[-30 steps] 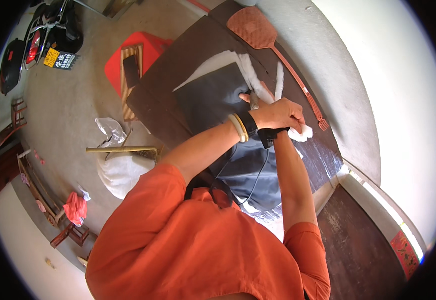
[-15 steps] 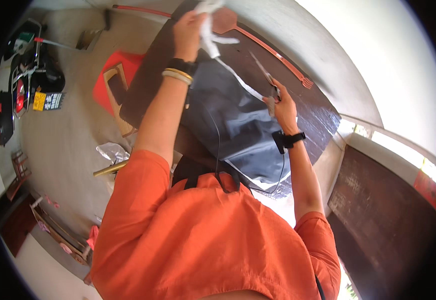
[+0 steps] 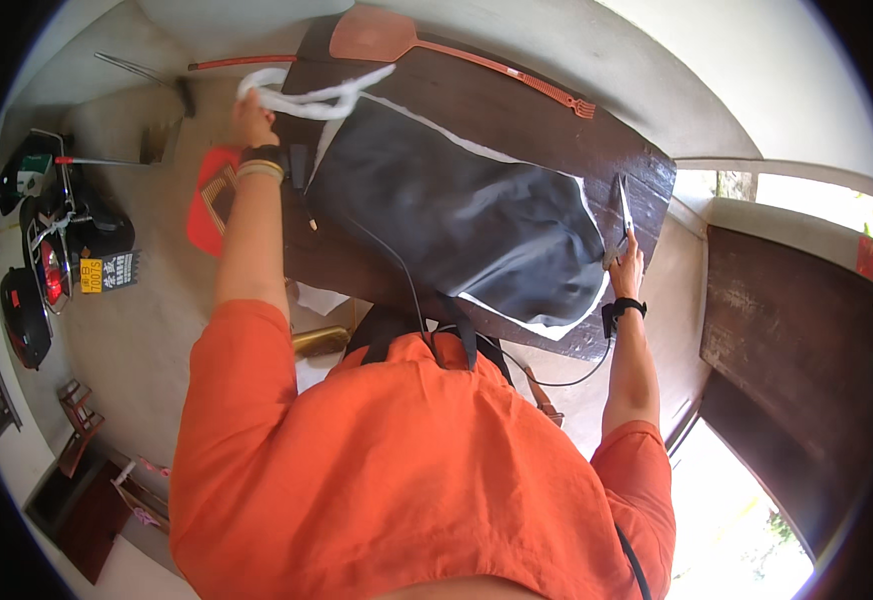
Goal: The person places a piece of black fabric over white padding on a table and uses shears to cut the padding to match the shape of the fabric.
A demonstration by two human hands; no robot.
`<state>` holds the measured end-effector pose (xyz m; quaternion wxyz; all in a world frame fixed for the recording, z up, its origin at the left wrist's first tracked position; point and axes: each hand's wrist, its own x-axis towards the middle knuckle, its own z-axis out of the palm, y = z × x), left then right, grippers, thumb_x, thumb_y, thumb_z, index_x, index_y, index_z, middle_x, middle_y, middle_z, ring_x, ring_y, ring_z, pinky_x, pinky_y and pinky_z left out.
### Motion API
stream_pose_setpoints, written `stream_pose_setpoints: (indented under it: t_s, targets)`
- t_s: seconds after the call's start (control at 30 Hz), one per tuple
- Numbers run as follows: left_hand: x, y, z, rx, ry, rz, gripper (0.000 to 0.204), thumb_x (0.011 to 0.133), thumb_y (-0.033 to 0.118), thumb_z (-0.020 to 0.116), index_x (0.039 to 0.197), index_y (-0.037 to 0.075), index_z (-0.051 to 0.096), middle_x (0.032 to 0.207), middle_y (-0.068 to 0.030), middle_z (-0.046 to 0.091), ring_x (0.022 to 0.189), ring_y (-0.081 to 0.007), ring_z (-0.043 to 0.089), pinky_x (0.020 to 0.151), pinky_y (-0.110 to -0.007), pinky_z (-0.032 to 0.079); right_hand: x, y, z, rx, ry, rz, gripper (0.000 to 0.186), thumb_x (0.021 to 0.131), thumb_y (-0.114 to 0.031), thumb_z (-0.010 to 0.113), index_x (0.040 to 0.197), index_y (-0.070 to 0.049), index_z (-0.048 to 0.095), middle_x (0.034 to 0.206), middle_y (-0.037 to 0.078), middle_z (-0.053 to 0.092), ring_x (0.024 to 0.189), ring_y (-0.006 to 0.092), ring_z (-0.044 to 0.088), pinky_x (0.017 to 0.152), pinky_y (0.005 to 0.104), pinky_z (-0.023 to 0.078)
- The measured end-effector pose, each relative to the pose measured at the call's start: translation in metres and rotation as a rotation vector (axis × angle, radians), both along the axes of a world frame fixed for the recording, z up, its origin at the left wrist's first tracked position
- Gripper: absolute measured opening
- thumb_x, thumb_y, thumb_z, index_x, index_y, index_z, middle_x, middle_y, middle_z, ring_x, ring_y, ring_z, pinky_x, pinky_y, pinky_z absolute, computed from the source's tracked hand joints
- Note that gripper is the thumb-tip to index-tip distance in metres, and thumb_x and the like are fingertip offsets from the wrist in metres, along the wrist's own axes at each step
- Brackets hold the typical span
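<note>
My left hand (image 3: pixel 255 118), past the table's far left corner, is closed on a white fabric strip (image 3: pixel 322 103) that hangs in a loose, blurred loop. Over the dark wooden table (image 3: pixel 502 105) lies a rumpled black cloth (image 3: pixel 447 205) with white showing along its edges. At the cloth's right end, my right hand (image 3: pixel 630 268) grips a pair of scissors (image 3: pixel 625 208), blades pointing away from me. Its fingers are close to the cloth's white edge; whether they also pinch it is hard to see.
An orange fly swatter (image 3: pixel 372 35) lies along the table's far edge. A small dark object (image 3: pixel 300 166) sits at the left edge. Left of the table are a red thing (image 3: pixel 202 220), probably a stool, and a motorbike (image 3: pixel 67 215). A black cable (image 3: pixel 397 262) runs over the cloth.
My left hand has swung left with the white strip, off the cloth. My right hand has moved right and nearer with the scissors. The cloth now lies more spread out.
</note>
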<state>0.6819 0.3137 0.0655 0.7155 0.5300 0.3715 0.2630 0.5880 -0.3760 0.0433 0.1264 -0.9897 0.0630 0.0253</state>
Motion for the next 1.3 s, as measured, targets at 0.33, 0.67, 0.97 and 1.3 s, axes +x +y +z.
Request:
stream_pose_setpoints:
  t_s: [0.33,0.67,0.97,1.3]
  targets:
    - [-0.108,0.017,0.002,0.009,-0.134,0.643,0.035,0.085,0.018,0.055,0.11,-0.004,0.047,0.092,-0.0154,0.055,0.082,-0.0239,0.057,0.072,-0.034,0.052,-0.003,-0.018,-0.02,0.178,0.234,0.029,0.074,0.071,-0.011,0.065,0.136,-0.014,0.03,0.101,0.025,0.052,0.093,0.0377,0.051,0.085,0.0408,0.041]
    - [-0.283,0.104,-0.037,0.036,-0.199,0.948,0.035,0.085,0.011,0.053,0.113,-0.005,0.04,0.091,-0.0251,0.057,0.076,-0.0334,0.062,0.07,-0.037,0.056,-0.05,0.092,0.014,0.054,0.032,0.309,0.048,0.072,-0.019,0.067,0.116,-0.009,0.052,0.107,0.017,0.05,0.1,0.0326,0.05,0.085,0.0389,0.041]
    - [-0.415,0.113,-0.133,-0.01,1.17,0.357,0.021,0.085,0.017,0.05,0.095,0.002,0.061,0.082,-0.0079,0.062,0.074,-0.0219,0.06,0.057,-0.034,0.048,-0.062,0.081,0.002,0.182,-0.073,-0.064,0.046,0.074,-0.016,0.065,0.117,-0.009,0.051,0.112,0.018,0.049,0.107,0.0338,0.046,0.091,0.04,0.038]
    - [-0.15,-0.048,-0.011,0.818,0.324,-0.35,0.05,0.077,0.031,0.069,0.116,0.004,0.053,0.106,-0.0173,0.052,0.094,-0.0273,0.054,0.083,-0.035,0.043,-0.11,0.068,-0.024,0.717,0.158,-0.741,0.084,0.065,-0.037,0.076,0.126,0.007,0.038,0.12,0.02,0.049,0.109,0.0284,0.05,0.092,0.0341,0.04]
